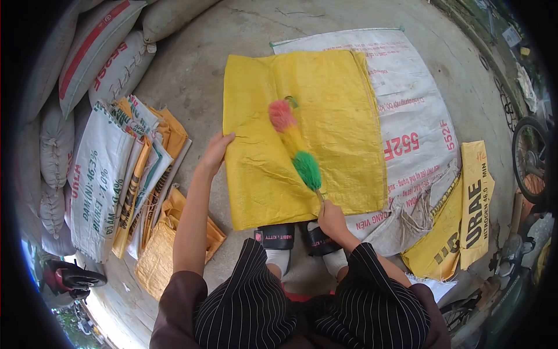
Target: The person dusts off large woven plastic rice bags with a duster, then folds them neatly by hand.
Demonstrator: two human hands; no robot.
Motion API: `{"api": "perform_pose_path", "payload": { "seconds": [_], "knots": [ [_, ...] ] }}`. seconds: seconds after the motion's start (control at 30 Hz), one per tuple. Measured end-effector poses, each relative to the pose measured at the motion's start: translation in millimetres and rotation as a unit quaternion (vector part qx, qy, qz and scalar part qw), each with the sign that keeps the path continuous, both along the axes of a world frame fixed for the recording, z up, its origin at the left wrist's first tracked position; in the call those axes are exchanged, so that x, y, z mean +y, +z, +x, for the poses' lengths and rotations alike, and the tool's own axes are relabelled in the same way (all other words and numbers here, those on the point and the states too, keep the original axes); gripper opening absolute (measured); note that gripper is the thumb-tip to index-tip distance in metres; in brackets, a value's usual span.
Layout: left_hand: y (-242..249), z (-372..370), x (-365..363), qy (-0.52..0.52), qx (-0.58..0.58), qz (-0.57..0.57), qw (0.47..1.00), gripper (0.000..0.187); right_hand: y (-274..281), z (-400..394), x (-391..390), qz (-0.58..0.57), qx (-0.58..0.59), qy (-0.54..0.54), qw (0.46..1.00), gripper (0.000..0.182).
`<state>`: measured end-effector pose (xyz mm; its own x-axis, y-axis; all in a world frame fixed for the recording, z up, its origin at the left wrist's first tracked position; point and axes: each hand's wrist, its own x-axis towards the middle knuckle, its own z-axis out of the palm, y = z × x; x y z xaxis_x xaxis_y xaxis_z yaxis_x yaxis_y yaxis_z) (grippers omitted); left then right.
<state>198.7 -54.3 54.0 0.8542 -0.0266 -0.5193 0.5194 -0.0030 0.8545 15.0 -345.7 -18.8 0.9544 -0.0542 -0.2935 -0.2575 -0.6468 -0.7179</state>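
Looking down through the head cam, I've got the right hand [332, 220] wrapped around the handle of a fluffy duster [306, 166], the pink, yellow and green kind. The duster points up and away over the yellow woven sack [337, 116], with its pink end pretty blurry, so I can't tell if it's touching the plastic. My left hand [218, 152] is on the sack's left edge, but most of the fingers are hidden from me, so can't say whether it's actually gripping.

That yellow sack is spread just past the black sandals [278, 234], overlapping a white sack [412, 99] with 552F on it in red. Over on the right there's a folded yellow URAE sack [475, 203] lying by the white one's edge. Left side, I see a bunch of folded sacks [104, 180] leaning together, with printing on the front one, and bulky filled sacks [96, 55] piled up behind them. Bike wheel [530, 160] at far right too.
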Motion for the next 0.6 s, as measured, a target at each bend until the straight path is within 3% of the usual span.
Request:
{"api": "perform_pose_path", "payload": {
  "seconds": [0.07, 0.13, 0.27, 0.3, 0.33, 0.37, 0.43, 0.53, 0.6],
  "knots": [
    [7.3, 3.2, -12.4, -0.009, 0.004, -0.045, 0.999, 0.036, -4.1, 4.6, -2.6, -0.026, 0.012, 0.029, 0.999, 0.022],
    [14.0, 15.3, -35.0, -0.059, -0.045, -0.084, 0.994, 0.038, -6.7, 8.6, -4.5, 0.064, -0.015, 0.028, 0.997, 0.025],
    [30.2, 39.9, -112.6, -0.165, -0.108, -0.015, 0.98, 0.043, -3.8, 11.6, -20.0, 0.15, 0.09, -0.018, 0.984, 0.029],
    [31.9, 43.9, -134.8, -0.178, -0.137, -0.027, 0.974, 0.047, 10.9, 15.9, -28.0, 0.301, 0.19, -0.093, 0.93, 0.03],
    [31.7, 47.3, -155.9, -0.191, -0.166, -0.04, 0.967, 0.051, 19.3, 17.8, -36.9, 0.438, 0.281, -0.165, 0.838, 0.03],
    [29.2, 51.8, -173.9, -0.218, -0.17, -0.028, 0.961, 0.057, 19.1, 16.8, -47.7, 0.433, 0.282, -0.163, 0.84, 0.03],
    [26.3, 51.0, -208.5, -0.253, -0.177, 0.019, 0.951, 0.068, 19.6, 12.1, -69.6, 0.473, 0.192, -0.289, 0.81, 0.034],
    [15.9, 36.1, -258.0, -0.277, -0.214, 0.048, 0.935, 0.075, 34.0, 9.8, -104.5, 0.501, 0.098, -0.377, 0.773, 0.044],
    [13.3, 22.9, -287.1, -0.307, -0.21, 0.106, 0.922, 0.075, 31.2, 12.0, -125.5, 0.499, 0.087, -0.374, 0.777, 0.051]
  ]
}}
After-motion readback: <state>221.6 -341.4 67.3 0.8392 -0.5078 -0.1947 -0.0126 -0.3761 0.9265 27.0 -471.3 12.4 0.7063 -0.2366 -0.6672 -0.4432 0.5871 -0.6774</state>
